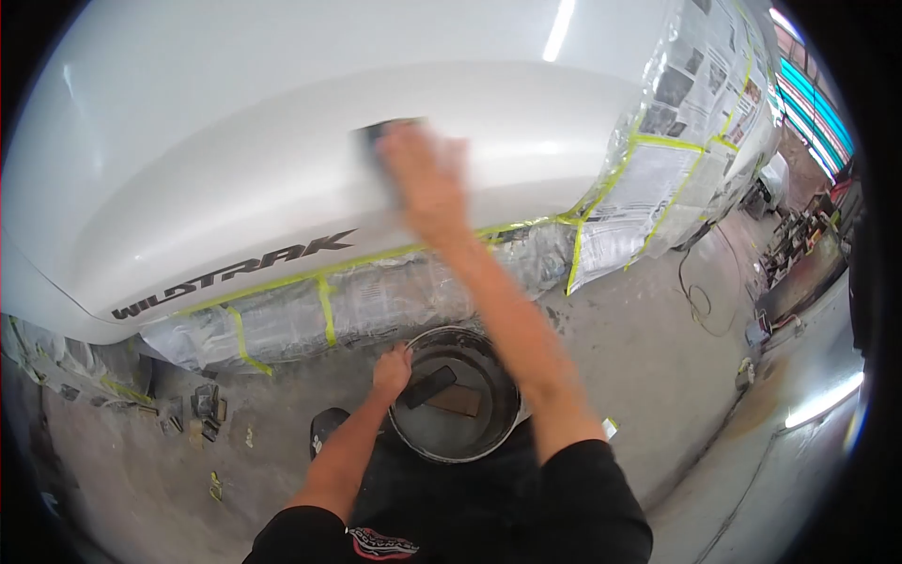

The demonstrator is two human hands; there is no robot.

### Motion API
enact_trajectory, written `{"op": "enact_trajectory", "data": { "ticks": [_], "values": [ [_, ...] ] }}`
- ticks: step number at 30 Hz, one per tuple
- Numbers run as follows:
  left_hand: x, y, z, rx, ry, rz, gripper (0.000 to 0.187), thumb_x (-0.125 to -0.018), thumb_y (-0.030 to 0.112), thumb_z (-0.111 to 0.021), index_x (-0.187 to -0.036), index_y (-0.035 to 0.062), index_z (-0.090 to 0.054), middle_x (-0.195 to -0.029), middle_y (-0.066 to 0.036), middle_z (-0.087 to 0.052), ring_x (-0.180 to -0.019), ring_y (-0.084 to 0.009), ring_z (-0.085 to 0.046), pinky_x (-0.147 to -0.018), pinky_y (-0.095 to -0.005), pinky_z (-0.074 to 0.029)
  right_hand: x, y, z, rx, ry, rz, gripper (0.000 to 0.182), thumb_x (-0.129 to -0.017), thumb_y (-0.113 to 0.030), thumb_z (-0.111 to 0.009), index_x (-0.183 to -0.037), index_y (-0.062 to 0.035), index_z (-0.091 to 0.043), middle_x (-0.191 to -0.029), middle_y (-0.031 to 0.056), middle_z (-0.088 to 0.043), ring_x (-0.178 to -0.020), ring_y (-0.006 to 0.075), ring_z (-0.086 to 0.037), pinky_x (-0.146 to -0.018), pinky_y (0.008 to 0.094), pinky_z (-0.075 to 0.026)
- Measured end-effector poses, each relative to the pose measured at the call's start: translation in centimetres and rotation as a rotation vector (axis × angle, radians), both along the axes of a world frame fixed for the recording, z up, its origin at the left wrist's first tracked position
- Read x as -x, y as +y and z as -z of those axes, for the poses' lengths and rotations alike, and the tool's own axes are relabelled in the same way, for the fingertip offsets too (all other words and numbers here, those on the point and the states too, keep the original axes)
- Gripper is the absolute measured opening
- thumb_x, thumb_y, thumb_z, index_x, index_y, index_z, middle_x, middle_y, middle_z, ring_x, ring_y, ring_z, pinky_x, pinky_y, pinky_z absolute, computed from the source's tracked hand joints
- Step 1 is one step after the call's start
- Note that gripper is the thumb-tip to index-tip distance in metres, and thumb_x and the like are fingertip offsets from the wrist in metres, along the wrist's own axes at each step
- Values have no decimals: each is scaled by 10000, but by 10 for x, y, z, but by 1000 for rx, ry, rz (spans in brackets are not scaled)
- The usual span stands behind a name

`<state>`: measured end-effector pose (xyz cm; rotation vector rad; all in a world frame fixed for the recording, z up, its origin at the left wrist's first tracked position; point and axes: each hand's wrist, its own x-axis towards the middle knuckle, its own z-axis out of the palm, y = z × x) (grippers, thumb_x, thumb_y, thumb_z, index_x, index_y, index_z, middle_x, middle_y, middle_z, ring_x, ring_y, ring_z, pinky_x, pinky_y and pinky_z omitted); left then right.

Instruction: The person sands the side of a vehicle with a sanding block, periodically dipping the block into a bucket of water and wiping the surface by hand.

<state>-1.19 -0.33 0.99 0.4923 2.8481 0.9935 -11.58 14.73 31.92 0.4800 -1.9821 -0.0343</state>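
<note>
My right hand [425, 179], smeared by motion, presses a dark sanding pad [375, 133] against the white car panel [254, 141]. The pad's edge shows at the fingertips; the palm hides the rest. Dark "WILDTRAK" lettering [235, 273] runs along the panel's lower part, left of the hand. My left hand [392, 371] is closed on the rim of a round bucket [515, 414] below the panel. Inside the bucket lie a black block [431, 386] and a brown block [457, 400], in what looks like water.
Newspaper and plastic sheeting [648, 188], held by yellow-green masking tape [327, 310], cover the car's right and lower parts. Small dark pieces [208, 409] lie on the concrete floor at left. A cable [695, 291] lies at right, near cluttered shelving [799, 235].
</note>
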Motion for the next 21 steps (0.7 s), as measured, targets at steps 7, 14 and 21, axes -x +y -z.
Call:
{"op": "enact_trajectory", "data": {
  "ticks": [7, 14, 21],
  "values": [
    [1, -1, -8, -13, -108, -37, 278, -975, 298, -496, -1088, 63, -590, -998, -239, -655, -931, -454, -635, -811, -550, -504, 7, 22, -8, 5, -25, -117, 630, -854, -53, -519, -1474, -65, -406, -1557, 113, -360, -1453, 262, -317, -1153, 595, -166],
    [-1, 1, -2, -14, -80, -29, 265, -977, 287, -496, -1077, 59, -585, -1038, -242, -648, -920, -453, -640, -788, -549, -515, 1, -18, -49, -409, -51, -133, 579, -900, -94, -454, -1476, -131, -413, -1577, 10, -336, -1457, 176, -298, -1149, 518, -255],
    [3, 1, 0, -106, -92, -34, 277, -971, 288, -507, -1066, 41, -586, -972, -250, -656, -895, -464, -628, -787, -556, -500, 5, 31, -24, -285, -106, 11, 659, -831, 53, -509, -1467, -96, -416, -1540, 64, -399, -1428, 192, -366, -1123, 588, -234]
  ]
}}
